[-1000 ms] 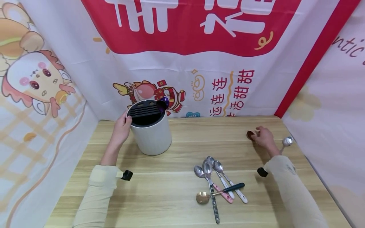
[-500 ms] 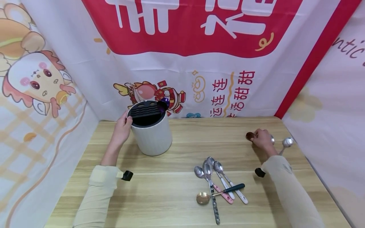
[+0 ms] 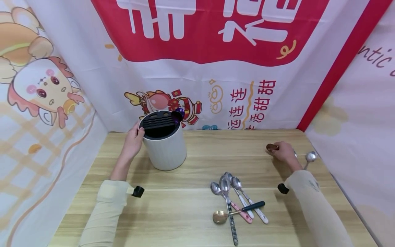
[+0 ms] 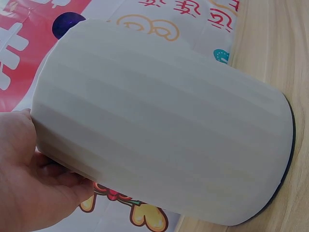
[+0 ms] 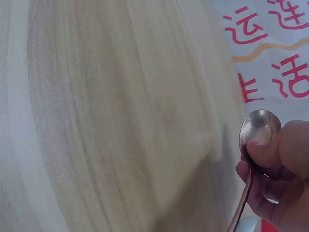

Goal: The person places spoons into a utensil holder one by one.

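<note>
My left hand (image 3: 134, 141) grips the rim of a white ribbed utensil holder (image 3: 166, 152), thumb on top and fingers against its outside wall. The holder has a black slotted insert, and a shiny purple spoon (image 3: 178, 115) stands in it at the far right. At the back right of the table, my right hand (image 3: 284, 151) pinches a copper-coloured spoon (image 5: 260, 126) where its bowl meets the handle. The thumb lies on the bowl in the right wrist view. In the head view the hand hides the spoon's handle.
Several silver spoons (image 3: 225, 187) with patterned handles lie crossed at the front centre, a gold spoon (image 3: 219, 217) with a dark handle over them. Another silver spoon (image 3: 311, 156) lies by the right wrist. Printed cloth (image 3: 197, 73) borders the wooden table (image 3: 172, 209).
The right hand's fingers have closed on the copper-coloured spoon, and its bowl now tilts up. The left hand and the utensil holder have stayed in place.
</note>
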Motion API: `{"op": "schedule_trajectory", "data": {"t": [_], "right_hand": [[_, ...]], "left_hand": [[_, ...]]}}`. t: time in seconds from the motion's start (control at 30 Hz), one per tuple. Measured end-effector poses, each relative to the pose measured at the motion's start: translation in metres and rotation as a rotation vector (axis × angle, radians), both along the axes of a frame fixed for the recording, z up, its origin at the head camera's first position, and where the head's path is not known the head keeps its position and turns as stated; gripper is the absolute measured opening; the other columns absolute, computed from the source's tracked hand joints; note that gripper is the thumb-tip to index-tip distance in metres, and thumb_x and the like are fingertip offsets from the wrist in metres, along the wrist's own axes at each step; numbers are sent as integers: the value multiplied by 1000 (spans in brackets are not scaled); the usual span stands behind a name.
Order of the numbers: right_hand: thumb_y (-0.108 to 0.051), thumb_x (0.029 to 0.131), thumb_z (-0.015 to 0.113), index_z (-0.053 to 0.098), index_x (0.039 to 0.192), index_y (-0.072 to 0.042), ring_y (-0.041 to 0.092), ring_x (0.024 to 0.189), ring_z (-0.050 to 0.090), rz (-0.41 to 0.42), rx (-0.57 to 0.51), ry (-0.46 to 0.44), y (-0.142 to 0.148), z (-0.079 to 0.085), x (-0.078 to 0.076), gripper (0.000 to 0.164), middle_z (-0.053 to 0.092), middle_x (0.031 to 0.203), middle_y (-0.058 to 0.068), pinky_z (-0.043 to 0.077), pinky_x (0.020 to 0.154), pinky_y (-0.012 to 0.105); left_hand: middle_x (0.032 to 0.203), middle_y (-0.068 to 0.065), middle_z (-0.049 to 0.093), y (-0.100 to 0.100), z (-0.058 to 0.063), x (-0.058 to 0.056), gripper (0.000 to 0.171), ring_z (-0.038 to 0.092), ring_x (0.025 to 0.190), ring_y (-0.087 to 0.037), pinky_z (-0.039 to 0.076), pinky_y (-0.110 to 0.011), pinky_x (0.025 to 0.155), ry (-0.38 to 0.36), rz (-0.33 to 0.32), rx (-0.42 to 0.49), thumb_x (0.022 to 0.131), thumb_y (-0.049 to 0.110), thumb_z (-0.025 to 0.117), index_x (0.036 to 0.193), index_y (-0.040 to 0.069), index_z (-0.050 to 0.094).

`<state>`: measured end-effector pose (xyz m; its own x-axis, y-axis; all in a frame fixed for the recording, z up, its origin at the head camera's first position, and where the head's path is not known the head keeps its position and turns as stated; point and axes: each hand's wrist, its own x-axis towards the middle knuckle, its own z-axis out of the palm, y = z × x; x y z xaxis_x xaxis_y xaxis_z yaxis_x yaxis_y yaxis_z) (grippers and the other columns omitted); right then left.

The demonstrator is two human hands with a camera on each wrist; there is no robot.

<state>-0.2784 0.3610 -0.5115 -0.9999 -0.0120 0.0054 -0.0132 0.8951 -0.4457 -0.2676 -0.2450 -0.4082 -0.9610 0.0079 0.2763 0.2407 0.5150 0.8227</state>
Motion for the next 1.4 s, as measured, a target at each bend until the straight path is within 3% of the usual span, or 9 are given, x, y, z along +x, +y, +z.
{"op": "schedule_trajectory", "data": {"t": [0.13, 0.3, 0.67, 0.93, 1.4], "right_hand": [[-5, 85, 64, 69, 82, 1, 25, 68, 55, 7, -67, 13, -6, 14, 3, 9, 66, 74, 14, 43, 58, 31], [-3, 89, 64, 70, 91, 7, 17, 62, 57, 18, -117, 22, -8, 28, 3, 11, 68, 71, 14, 45, 56, 28], [-12, 89, 68, 70, 85, 2, 7, 54, 55, 73, -92, 77, -13, 47, 4, 15, 71, 65, 8, 43, 57, 28], [-13, 93, 67, 69, 99, 6, 7, 62, 64, 31, -187, 27, -28, 63, 9, 21, 74, 82, 16, 51, 59, 24], [-18, 94, 68, 72, 101, 6, 10, 67, 70, 8, -260, 81, -59, 93, 20, 25, 75, 91, 22, 55, 60, 20]], "left_hand": [[138, -28, 54, -1, 2, 1, 44, 46, 132, -39, 33, -55, 115, -2, 7, 0, 105, 17, 33, 142, 0, 48], [137, -28, 55, -1, 6, 0, 43, 47, 131, -39, 34, -56, 114, 3, 13, -11, 105, 19, 33, 140, 1, 50], [137, -28, 55, -1, 3, -2, 43, 47, 131, -39, 35, -55, 113, -25, 9, -15, 105, 20, 34, 141, 1, 49], [137, -28, 54, -1, 1, 0, 44, 48, 131, -39, 36, -54, 113, -32, 6, -5, 105, 20, 34, 142, 0, 48], [135, -29, 56, -1, 1, 1, 43, 49, 128, -37, 36, -52, 112, -23, -6, 2, 105, 17, 35, 142, -1, 48]]}}
